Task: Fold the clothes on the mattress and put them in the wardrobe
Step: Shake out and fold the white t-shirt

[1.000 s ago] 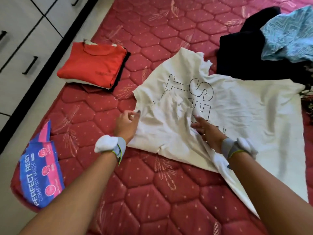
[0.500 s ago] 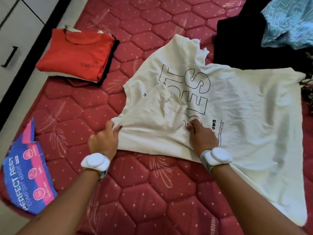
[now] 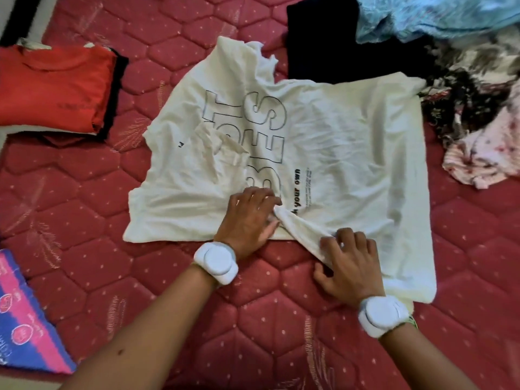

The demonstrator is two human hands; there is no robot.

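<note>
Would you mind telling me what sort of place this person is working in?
Most likely a bedroom: a red quilted mattress serves as the work surface, with a white T-shirt spread on it, folded clothes stacked at one side and a loose clothes pile at the other.

bare mattress (image 3: 84, 220) left, clothes pile (image 3: 422, 52) right
</note>
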